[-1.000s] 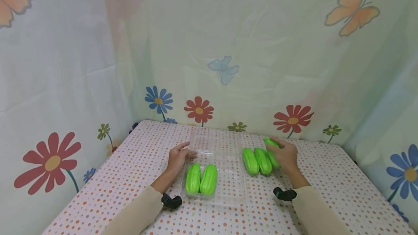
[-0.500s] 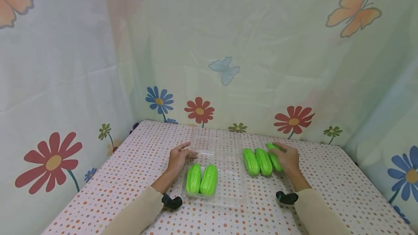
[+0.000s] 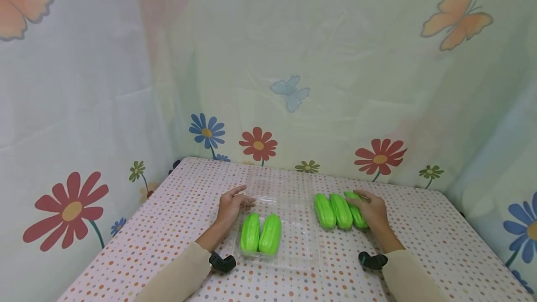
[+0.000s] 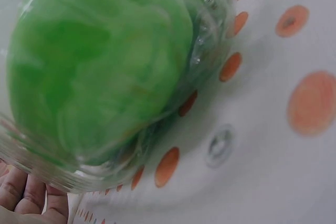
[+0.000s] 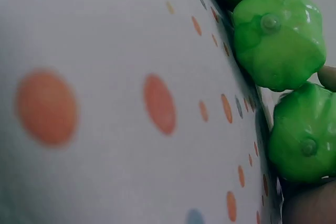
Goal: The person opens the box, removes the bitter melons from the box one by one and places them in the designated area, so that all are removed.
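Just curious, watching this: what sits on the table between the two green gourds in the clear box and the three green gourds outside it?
In the head view, only the empty right part of the clear box and a strip of dotted tablecloth lie between the pair and the three gourds.

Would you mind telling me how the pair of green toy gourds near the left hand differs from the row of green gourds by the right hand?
The pair of gourds lies inside the clear plastic tray; the row of gourds lies on the bare dotted tablecloth. The pair numbers two, the row three. The left hand touches the tray's edge, not the pair; the right hand rests on the row's outermost gourd. Both groups are bright green, ribbed and laid side by side.
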The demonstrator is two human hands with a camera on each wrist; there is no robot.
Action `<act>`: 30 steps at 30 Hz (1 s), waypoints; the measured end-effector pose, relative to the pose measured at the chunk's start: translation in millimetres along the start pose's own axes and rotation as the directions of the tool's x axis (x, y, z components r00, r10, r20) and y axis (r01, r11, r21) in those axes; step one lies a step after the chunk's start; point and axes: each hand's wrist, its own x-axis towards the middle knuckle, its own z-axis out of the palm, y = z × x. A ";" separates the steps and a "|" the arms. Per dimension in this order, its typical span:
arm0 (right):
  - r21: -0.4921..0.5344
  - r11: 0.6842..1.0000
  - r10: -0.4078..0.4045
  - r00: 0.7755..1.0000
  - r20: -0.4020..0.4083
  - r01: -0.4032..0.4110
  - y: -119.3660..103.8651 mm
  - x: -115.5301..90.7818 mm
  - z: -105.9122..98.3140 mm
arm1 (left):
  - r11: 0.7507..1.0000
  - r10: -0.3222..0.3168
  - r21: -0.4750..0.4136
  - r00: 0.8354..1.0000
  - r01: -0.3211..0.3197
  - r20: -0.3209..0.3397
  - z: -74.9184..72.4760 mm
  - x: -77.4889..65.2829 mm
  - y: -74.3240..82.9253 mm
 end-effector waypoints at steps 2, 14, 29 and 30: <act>0.002 1.000 0.004 1.000 0.025 -0.004 0.5 -0.1 -2.0 | 1.000 0.004 0.002 1.000 -0.004 0.004 1.1 0.0 0.9; -0.014 1.000 0.022 0.999 0.045 -0.021 2.0 -2.1 -3.1 | 1.000 0.005 0.006 1.000 -0.005 -0.005 3.3 -1.3 2.4; -0.039 0.998 0.045 0.999 -0.024 -0.046 3.4 -4.6 -0.4 | 1.000 0.010 0.010 1.000 -0.009 -0.028 -1.0 18.5 -30.3; -0.039 0.998 0.051 0.998 -0.031 -0.052 3.0 -5.1 -0.5 | 1.000 0.012 0.009 0.999 -0.012 -0.031 -0.9 19.1 -31.6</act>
